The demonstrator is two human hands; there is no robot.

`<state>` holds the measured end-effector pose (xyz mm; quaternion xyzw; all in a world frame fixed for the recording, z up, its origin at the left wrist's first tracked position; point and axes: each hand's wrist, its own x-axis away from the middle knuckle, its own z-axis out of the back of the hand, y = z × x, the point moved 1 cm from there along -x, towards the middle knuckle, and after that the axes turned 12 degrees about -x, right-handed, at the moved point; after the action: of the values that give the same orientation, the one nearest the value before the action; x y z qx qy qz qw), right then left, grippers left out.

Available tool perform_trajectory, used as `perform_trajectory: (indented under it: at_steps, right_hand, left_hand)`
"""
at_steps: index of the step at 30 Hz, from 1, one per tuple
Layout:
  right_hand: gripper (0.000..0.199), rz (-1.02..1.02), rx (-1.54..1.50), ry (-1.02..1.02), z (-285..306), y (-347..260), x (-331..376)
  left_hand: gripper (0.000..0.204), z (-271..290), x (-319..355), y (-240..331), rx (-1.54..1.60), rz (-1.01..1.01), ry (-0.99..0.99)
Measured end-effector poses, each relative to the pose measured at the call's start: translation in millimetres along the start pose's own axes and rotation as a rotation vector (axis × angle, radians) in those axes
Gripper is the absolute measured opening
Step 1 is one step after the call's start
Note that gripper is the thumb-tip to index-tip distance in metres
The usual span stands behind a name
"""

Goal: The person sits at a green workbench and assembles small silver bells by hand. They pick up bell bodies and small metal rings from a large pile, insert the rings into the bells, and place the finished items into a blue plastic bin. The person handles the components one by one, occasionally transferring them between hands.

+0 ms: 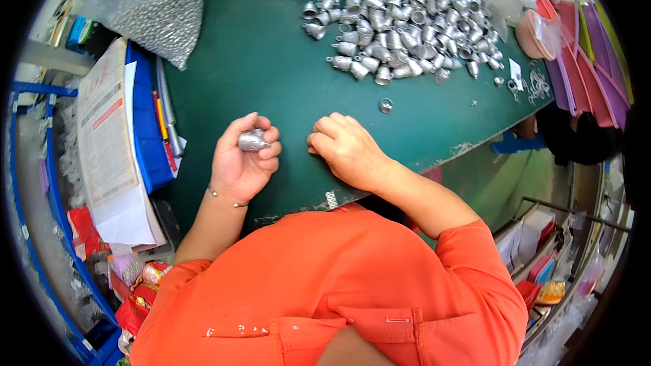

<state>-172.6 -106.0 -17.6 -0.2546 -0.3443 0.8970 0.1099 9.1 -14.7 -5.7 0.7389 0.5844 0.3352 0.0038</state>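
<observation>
My left hand, palm up, has its fingers curled round a small silver metal bell with a little loop at one end. To its right, my right hand rests low over the green table, back of the hand up and fingers bent together. Whatever those fingertips pinch, if anything, is hidden beneath them. Beyond both hands spreads a large heap of similar silver bells. A single small silver ring-shaped piece lies apart, between the heap and my right hand.
A clear bag of small silver beads sits at the far left. Nearer stand a blue tray with pens and a stack of papers. At right are a pink bowl, loose wire-like rings and pink and purple bins.
</observation>
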Motion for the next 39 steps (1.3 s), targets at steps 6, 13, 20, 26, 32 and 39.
perform_trajectory:
  at_steps: [6,13,20,26,32,39]
  right_hand:
    - [0.016,-0.155,0.364,0.326,57.3,23.0,33.7]
    - [0.014,-0.285,0.552,0.507,102.8,67.4,81.1]
    - [0.008,-0.521,0.036,0.790,143.3,69.8,80.7]
    - [0.009,-0.869,-0.751,0.381,149.0,65.4,21.3]
    - [0.011,-0.626,-0.845,0.687,238.7,88.0,-58.9]
    - [0.013,-0.715,-0.804,0.476,264.1,96.5,-117.1]
  left_hand:
    - [0.023,-5.7,-11.6,-6.6,-0.023,0.020,-0.003]
    - [0.022,-14.7,-15.8,-15.4,-0.025,0.061,-0.043]
    - [0.017,-22.8,-20.4,-19.8,-0.211,-0.045,-0.124]
    - [0.015,-31.5,-22.2,-23.0,-0.257,0.033,-0.169]
    - [0.010,-28.3,-16.7,-22.3,-0.301,-0.070,-0.122]
    - [0.011,-33.0,-10.9,-19.7,-0.282,-0.073,-0.086]
